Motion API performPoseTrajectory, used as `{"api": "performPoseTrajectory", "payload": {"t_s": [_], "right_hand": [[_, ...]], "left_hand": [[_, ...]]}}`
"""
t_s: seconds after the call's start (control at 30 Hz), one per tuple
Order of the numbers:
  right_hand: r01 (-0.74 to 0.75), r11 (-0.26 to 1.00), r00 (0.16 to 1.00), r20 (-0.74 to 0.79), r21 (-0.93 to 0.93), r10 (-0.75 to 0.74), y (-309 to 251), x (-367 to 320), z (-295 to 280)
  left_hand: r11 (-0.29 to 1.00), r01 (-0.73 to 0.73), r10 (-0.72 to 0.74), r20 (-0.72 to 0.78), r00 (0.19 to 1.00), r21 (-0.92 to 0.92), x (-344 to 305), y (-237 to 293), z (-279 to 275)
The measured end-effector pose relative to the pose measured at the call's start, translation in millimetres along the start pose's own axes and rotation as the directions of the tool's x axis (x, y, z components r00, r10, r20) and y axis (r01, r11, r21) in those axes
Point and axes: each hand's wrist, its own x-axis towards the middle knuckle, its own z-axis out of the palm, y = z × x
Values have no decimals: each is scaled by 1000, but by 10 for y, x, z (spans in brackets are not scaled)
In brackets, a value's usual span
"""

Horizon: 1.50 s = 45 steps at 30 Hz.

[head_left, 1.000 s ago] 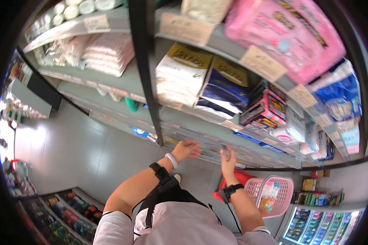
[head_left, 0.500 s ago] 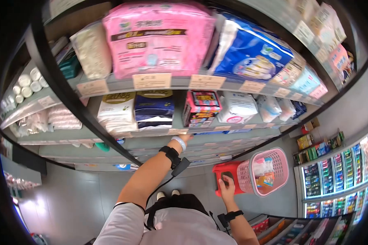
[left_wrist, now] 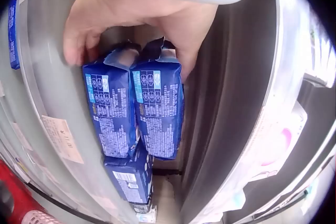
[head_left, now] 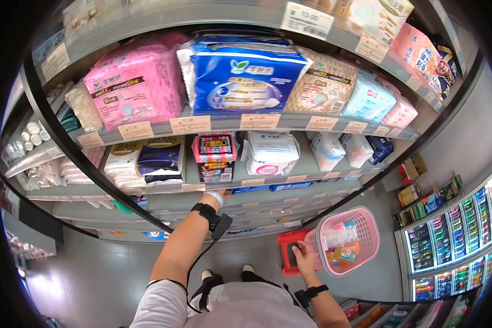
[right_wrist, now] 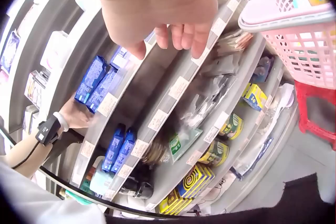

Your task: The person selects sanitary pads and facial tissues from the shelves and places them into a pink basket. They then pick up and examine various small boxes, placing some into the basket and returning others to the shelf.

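In the left wrist view my left hand [left_wrist: 142, 11] reaches over two blue soft packs [left_wrist: 157, 106] standing side by side on a shelf. Its fingers are at the left pack's outer edge and its thumb lies along the right pack, so the hand grips the pair across their near ends. From the head view most of this hand [head_left: 222, 195] is hidden by the shelf edge. My right hand [head_left: 306, 258] holds nothing; its fingers are loosely bent beside a pink basket [head_left: 373, 249]. The right wrist view shows that hand [right_wrist: 157, 14] in front of the shelf edges.
The basket, with several packages inside, stands by a red stool [head_left: 285, 265]. Above the left hand, shelves carry a large blue pack [head_left: 246, 82], a pink pack [head_left: 134, 87] and a white pack [head_left: 270, 156]. Another blue pack [left_wrist: 128, 176] sits behind the pair. A lit display [head_left: 448, 235] stands right.
My left hand has gone from in front of the shelves to the blue packs on a lower shelf. The right hand has drawn back toward the stool and basket. The view has turned right.
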Motion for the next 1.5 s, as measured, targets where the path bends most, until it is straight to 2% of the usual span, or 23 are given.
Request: {"api": "performPoseTrajectory", "payload": {"t_s": [0.07,0.1,0.17,0.2,0.27,0.37,0.5,0.57,0.6,0.67,0.83,0.9,0.93,1.0,1.03,1.1,1.13,1.17,1.23,1.27,1.37,1.43,1.5], "right_hand": [[-54,998,998,45,19,53,34,112,-80],[-49,998,997,52,26,48,33,165,-100],[-30,999,993,116,-25,33,31,258,-136],[-24,1000,992,122,-19,26,53,303,-142],[-62,998,972,225,-12,63,100,375,-141],[-18,1000,967,255,10,15,46,460,-171],[-9,1000,951,309,24,2,136,555,-219],[-1,998,943,333,70,-22,220,600,-199],[-1,997,938,345,75,-25,198,635,-181],[137,988,902,404,69,-153,138,735,-97],[79,968,873,451,240,-183,-305,1128,360],[-77,941,897,436,330,-80,-578,1321,555],[-77,940,894,441,333,-83,-757,1385,624],[-268,864,864,503,427,20,-1117,1446,691],[-269,865,862,507,424,19,-1211,1462,718],[-500,770,712,694,396,106,-1361,1473,764],[-554,753,656,743,355,132,-1417,1450,756],[-553,755,649,751,352,125,-1388,1431,791],[-327,911,646,763,250,23,-1305,1373,834],[-262,927,648,761,267,-36,-1265,1343,840],[-327,901,595,803,284,-37,-1308,1234,769],[-351,888,577,815,297,-45,-1199,1124,754],[-250,943,514,855,221,-64,-1093,1023,725]], "left_hand": [[977,102,-105,-8,994,-186,-37,47,32],[977,95,-100,-17,995,-189,-103,65,42],[965,-9,34,88,996,-263,-271,56,48],[964,-17,40,80,996,-266,-164,-23,43],[992,-113,113,-9,994,-54,206,-215,-8],[996,-85,86,-10,996,18,242,-231,-33],[983,-22,8,-73,997,-184,-294,-68,60],[954,-113,125,28,992,-276,-627,-3,115],[947,-145,169,61,984,-288,-718,2,83],[952,-163,172,12,985,-261,-933,-31,23],[964,-122,138,55,989,-236,-1313,34,-83],[963,-102,117,45,992,-250,-1448,35,-106],[958,-128,145,51,988,-256,-1498,12,-116],[967,-127,144,64,987,-221,-1536,-87,-188],[966,-127,144,61,988,-225,-1590,-118,-189],[968,-157,182,113,977,-197,-1759,-159,-189],[966,-165,187,93,978,-199,-1884,-147,-133],[971,-162,176,67,982,-177,-1953,-171,-126],[977,-192,195,18,981,-92,-2009,-255,-143],[976,-194,196,12,980,-99,-2018,-307,-166],[978,-191,198,91,976,-86,-1947,-535,-226],[890,-125,257,254,932,-439,-1851,-717,-281],[907,-94,220,272,937,-411,-1797,-984,-359]]}}
